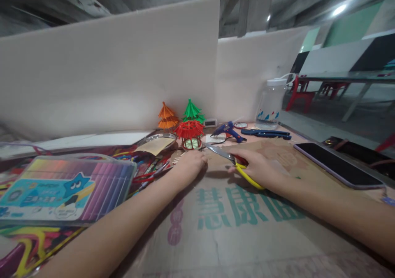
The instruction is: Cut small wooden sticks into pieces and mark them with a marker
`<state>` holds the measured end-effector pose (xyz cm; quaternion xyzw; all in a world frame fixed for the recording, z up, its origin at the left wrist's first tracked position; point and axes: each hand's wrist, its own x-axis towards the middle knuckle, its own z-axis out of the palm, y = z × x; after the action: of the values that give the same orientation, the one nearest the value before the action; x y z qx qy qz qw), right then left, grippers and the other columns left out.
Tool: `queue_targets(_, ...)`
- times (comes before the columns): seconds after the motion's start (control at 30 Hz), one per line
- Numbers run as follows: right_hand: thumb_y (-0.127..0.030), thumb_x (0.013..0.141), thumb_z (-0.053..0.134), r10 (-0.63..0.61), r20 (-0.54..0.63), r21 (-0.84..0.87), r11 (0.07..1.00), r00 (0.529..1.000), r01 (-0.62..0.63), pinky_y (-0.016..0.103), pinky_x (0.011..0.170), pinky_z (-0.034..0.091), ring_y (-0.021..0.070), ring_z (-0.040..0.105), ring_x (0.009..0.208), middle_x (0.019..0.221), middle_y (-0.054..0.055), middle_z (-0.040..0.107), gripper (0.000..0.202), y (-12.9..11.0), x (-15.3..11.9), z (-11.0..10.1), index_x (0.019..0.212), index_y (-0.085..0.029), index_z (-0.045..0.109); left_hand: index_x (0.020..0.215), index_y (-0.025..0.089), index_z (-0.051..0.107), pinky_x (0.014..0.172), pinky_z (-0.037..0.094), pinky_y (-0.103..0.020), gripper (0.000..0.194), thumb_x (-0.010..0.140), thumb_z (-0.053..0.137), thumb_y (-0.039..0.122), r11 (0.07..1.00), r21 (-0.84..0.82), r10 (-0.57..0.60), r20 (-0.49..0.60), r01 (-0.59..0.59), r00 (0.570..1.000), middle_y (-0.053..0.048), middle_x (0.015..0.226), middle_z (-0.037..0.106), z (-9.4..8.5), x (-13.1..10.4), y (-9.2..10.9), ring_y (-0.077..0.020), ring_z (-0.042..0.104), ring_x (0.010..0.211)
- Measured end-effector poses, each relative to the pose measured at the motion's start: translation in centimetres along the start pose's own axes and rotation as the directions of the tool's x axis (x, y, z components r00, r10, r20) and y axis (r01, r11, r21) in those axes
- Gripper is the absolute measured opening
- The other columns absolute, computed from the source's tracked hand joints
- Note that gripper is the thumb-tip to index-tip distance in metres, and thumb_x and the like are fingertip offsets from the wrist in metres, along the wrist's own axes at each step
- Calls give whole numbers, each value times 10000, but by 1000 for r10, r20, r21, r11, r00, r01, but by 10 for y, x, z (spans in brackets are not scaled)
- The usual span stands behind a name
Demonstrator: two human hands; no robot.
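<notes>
My right hand (254, 167) is wrapped round the yellow handles of a pair of scissors (219, 151), whose metal blades point left toward my other hand. Just in front of a small red-roofed model (189, 133), my left hand (194, 165) is closed, its fingers pressed together near the blade tips. Whatever those fingers pinch is too small to make out. Behind the red model stand an orange tiered roof (167, 115) and a green one (193, 111).
A marker case (68, 189) lies at left, beside a round metal dish (158, 142). Further right are a blue glue gun (230, 131), dark blue pliers-like tool (265, 134), a water bottle (269, 105) and a phone (338, 164). Printed cardboard (234, 245) covers the table.
</notes>
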<state>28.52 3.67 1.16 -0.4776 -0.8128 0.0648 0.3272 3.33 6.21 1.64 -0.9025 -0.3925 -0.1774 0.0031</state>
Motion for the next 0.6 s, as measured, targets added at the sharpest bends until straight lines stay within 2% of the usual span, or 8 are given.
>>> queue_targets(0.1, -475, 778, 715, 9, -15, -22, 1000, 1000, -9, 276, 562, 421, 193, 569, 620, 698, 3, 656, 372, 5, -1, 2, 1107, -305, 741, 783, 172, 629, 882, 478, -351, 178, 892, 501, 115, 999, -30, -24, -9, 24, 1000, -78, 844, 667, 4, 3, -1, -219, 602, 844)
queue_targets(0.23, -469, 793, 694, -11, -36, -41, 999, 999, 10, 283, 520, 416, 207, 589, 600, 695, 6, 672, 357, 6, -3, 1, 1116, -325, 739, 910, 171, 621, 903, 477, -381, 78, 884, 555, 140, 989, -127, -90, -66, 81, 994, -97, 908, 690, 4, -10, 2, -242, 626, 892)
queue_targets(0.3, -461, 797, 687, -20, -42, -51, 999, 999, 18, 277, 493, 404, 203, 591, 577, 695, 3, 680, 351, 3, -4, 0, 1122, -339, 737, 1004, 177, 619, 866, 499, -357, 154, 879, 548, 121, 972, -204, -141, -109, 117, 984, -101, 972, 707, 4, -20, 8, -232, 645, 899)
queue_targets(0.37, -451, 798, 687, -20, -42, -59, 998, 999, 17, 277, 487, 411, 203, 601, 572, 705, 5, 689, 353, 0, -5, -2, 1127, -333, 738, 1028, 198, 627, 789, 525, -304, 227, 890, 490, 81, 941, -302, -199, -136, 151, 970, -69, 937, 725, 5, -29, 14, -194, 664, 827)
queue_targets(0.47, -446, 814, 675, 9, -25, -83, 996, 1000, -11, 282, 499, 440, 202, 617, 575, 701, 9, 683, 340, -5, -4, -2, 1113, -299, 744, 1101, 194, 641, 780, 548, -290, 263, 904, 495, 99, 878, -445, -277, -178, 173, 944, -58, 929, 746, 8, -36, 21, -183, 685, 821)
queue_targets(0.6, -479, 851, 642, 7, 18, -161, 987, 1000, -4, 272, 502, 443, 197, 639, 598, 768, 12, 706, 401, -11, -4, -6, 1214, -318, 697, 957, 175, 679, 785, 558, -317, 170, 938, 518, 225, 769, -615, -377, -216, 174, 901, -71, 906, 741, 6, -37, 22, -199, 691, 836)
